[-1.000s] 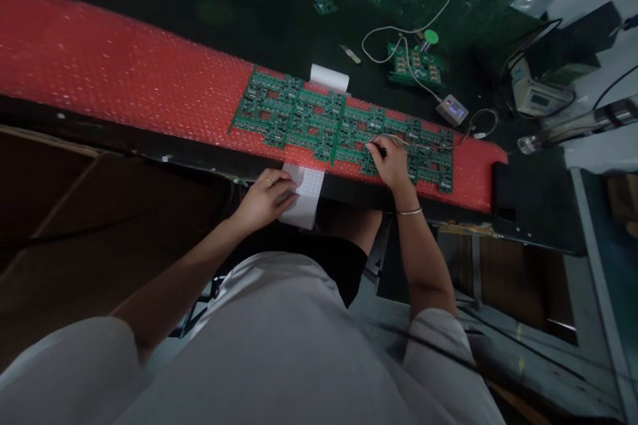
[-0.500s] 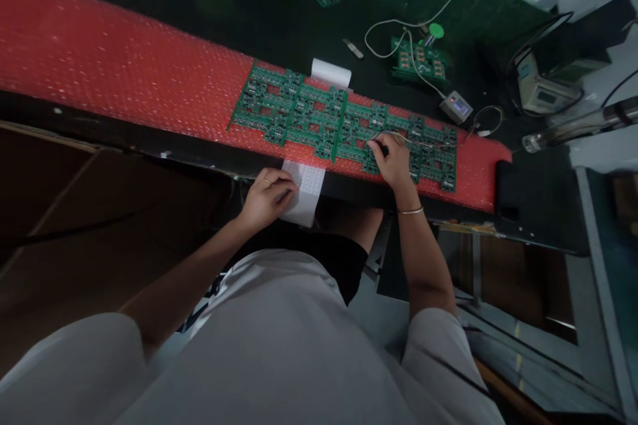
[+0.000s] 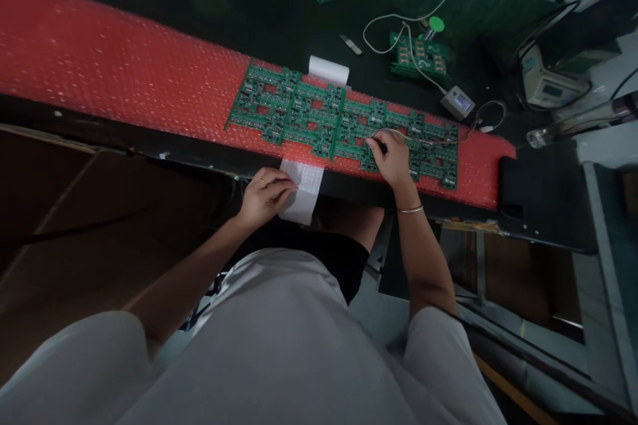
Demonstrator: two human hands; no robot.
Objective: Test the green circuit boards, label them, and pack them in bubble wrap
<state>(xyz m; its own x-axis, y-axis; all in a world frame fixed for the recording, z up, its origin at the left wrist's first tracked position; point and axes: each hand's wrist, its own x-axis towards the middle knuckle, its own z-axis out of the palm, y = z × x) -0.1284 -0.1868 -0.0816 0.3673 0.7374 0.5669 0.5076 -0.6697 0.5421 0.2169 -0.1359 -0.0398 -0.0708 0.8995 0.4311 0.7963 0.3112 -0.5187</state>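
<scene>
Several green circuit board panels (image 3: 299,109) lie side by side on a long strip of red bubble wrap (image 3: 124,73). My right hand (image 3: 391,159) rests on the right panels, fingers closed on a thin dark probe whose wire runs off to the right. My left hand (image 3: 264,192) is at the table's near edge, fingers pinched on a white sheet of small labels (image 3: 305,191) that hangs over the edge. A thin bracelet circles my right wrist.
Behind the wrap on the dark table: a white label roll (image 3: 327,69), a small grey meter box (image 3: 457,102) with a white cable, another green board (image 3: 421,56) with a green-capped part, a metal clip, and a bench instrument (image 3: 548,86) at far right. Brown cardboard lies below left.
Both hands stay almost where they were; my left fingers have curled a little tighter on the label sheet. The view has shifted slightly.
</scene>
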